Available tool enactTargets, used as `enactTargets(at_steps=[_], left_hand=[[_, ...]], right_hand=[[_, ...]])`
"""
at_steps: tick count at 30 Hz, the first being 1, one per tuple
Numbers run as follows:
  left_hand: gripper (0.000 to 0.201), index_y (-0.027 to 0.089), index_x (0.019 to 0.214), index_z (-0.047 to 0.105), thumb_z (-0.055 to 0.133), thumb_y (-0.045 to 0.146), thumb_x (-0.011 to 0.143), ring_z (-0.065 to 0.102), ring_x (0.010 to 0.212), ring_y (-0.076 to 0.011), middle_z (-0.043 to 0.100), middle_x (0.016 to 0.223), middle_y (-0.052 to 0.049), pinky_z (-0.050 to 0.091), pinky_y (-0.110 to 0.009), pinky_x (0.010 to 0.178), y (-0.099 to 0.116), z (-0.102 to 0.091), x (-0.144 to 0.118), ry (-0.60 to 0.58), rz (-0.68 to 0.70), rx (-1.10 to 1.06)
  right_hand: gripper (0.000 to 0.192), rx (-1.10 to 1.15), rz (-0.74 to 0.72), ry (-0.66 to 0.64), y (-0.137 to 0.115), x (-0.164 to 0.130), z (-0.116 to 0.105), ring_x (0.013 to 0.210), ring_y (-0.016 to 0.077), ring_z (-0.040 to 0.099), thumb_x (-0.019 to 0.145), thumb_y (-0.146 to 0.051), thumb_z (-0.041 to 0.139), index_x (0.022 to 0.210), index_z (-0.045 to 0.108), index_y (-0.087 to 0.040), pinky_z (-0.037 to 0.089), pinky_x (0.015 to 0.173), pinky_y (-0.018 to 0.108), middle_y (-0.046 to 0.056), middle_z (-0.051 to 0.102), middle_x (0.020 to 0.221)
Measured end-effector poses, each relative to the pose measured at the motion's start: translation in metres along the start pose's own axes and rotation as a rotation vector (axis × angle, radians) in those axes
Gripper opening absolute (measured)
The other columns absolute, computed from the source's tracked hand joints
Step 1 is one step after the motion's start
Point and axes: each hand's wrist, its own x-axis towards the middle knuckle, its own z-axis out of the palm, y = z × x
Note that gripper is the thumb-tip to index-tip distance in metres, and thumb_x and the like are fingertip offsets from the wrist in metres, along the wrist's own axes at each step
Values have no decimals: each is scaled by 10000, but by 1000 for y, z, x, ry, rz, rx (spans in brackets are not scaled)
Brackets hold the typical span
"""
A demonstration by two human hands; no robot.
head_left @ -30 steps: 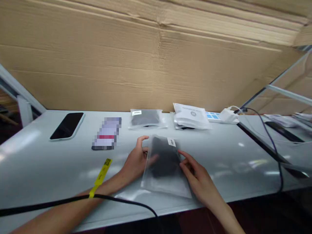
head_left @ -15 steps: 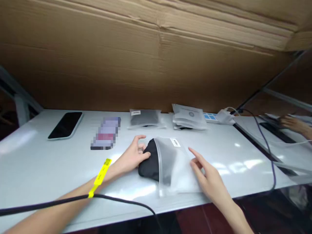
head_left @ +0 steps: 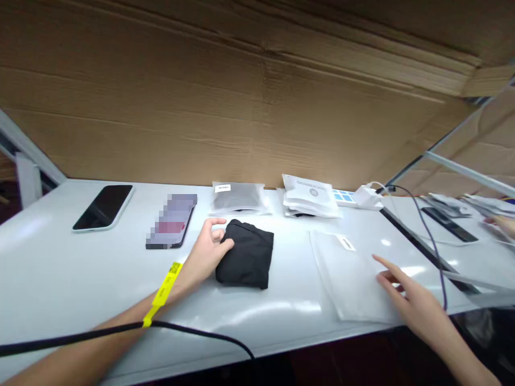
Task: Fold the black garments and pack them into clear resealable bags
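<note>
A folded black cloth item point(head_left: 246, 256) lies flat on the white table, fully outside any bag. My left hand point(head_left: 207, 249) grips its left edge, thumb on top and the forefinger curved along the far corner. To the right lies a flat, frosted zip bag point(head_left: 346, 279) with a small white label; nothing shows inside it. My right hand point(head_left: 410, 300) pinches the bag's right edge, with the forefinger stretched out above it. Part of that grip is hidden behind the fingers. A gap of bare table separates cloth and bag.
Behind are a filled bag point(head_left: 240, 199) and a stack of bags point(head_left: 309, 197), beside a power strip point(head_left: 345, 197) with a white plug. Two phones point(head_left: 103, 208) point(head_left: 173, 220) lie left. A black cable point(head_left: 205, 331) crosses in front. Another person's hand point(head_left: 505, 224) shows far right.
The black cloth has come out of the frosted bag. My right hand has moved right with the bag, while my left hand has shifted slightly left with the cloth.
</note>
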Motion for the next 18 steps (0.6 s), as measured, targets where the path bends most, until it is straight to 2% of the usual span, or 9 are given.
enactTargets(at_steps=[2,4,6,8,10,13,15,18], left_hand=[[487,248,1115,362,614,354,712,596,661,-172,573,774,42,420,-259,535,1,3,-3,4,25,-20],[467,253,1087,369,636,413,739,597,632,-159,580,776,42,418,-242,497,1,6,-6,-38,37,-25],[449,257,1061,374,641,456,760,553,520,-125,539,715,76,405,-226,444,1,9,-9,-92,36,-8],[424,261,1047,376,625,484,786,497,433,-103,477,637,111,404,-222,417,0,9,-9,-131,36,25],[378,260,1040,387,588,496,824,483,421,-106,455,590,120,408,-221,419,-2,8,-9,-153,60,64],[321,246,1012,423,570,483,853,485,471,-114,463,563,104,383,-209,442,-4,5,-7,-162,109,106],[296,238,978,437,574,470,857,465,479,-108,460,553,100,360,-205,454,-4,4,-7,-173,113,109],[228,233,958,444,544,424,885,439,484,-102,432,534,105,337,-204,474,-3,2,-6,-170,141,172]], right_hand=[[521,-30,-23,68,6,4,-6,661,274,655,756,-527,467,1095,669,-187,539,627,437,112,724,820],[514,-54,-30,150,-2,4,-6,768,311,657,771,-552,460,1062,666,-182,533,660,473,148,719,926],[475,-58,-65,222,-26,-4,3,898,328,644,823,-552,465,1071,657,-195,530,711,481,145,701,1016],[389,9,-229,260,-63,-16,21,1030,311,616,877,-498,510,1115,637,-218,528,804,466,120,678,1088],[358,98,-404,208,-105,-31,45,1094,281,592,886,-424,567,1198,594,-250,493,927,469,95,644,1172],[564,170,-510,6,-159,-47,82,1187,289,530,802,-302,670,1342,510,-286,474,969,467,89,561,1322],[630,189,-502,-57,-181,-51,100,1190,305,514,748,-221,681,1353,515,-279,458,980,489,98,523,1373],[569,256,-465,-83,-194,-48,113,1123,303,538,717,-117,598,1271,595,-248,454,952,500,107,569,1310]])
